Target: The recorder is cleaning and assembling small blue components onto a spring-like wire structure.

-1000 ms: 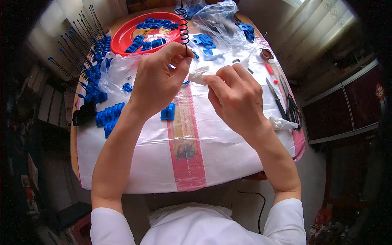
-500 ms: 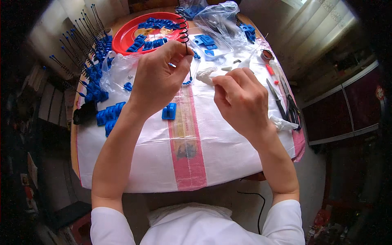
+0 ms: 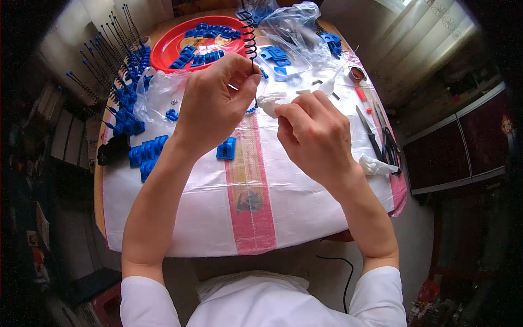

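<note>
The left hand pinches a black spring in front of the red plate. The right hand grips a white lump beside it.

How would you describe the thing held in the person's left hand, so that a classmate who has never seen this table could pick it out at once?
Start at the round red tray at the far side of the table, then move right to the raised left hand. From its pinched fingertips a thin black coiled spring rises upright. Unlike the straight black pins left of the tray, it is a spiral.
</note>
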A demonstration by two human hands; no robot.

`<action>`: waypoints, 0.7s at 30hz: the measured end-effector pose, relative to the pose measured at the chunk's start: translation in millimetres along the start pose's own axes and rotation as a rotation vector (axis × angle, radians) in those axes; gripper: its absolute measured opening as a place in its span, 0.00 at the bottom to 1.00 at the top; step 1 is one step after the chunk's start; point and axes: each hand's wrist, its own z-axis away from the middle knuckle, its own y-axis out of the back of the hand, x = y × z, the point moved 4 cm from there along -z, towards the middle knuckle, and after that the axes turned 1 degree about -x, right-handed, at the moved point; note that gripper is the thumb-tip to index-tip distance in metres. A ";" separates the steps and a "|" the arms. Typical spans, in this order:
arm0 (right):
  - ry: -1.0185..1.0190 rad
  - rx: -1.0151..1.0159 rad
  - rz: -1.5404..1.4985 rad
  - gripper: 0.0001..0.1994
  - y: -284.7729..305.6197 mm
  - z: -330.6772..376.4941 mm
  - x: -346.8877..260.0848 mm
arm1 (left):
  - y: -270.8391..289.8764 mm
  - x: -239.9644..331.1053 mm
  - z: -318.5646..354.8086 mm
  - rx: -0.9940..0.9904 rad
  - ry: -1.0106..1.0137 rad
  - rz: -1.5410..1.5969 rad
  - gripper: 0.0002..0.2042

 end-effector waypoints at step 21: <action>-0.058 0.055 -0.018 0.04 9.5 4.6 5.7 | 1.5 2.8 -1.0 0.014 -0.016 -0.015 0.03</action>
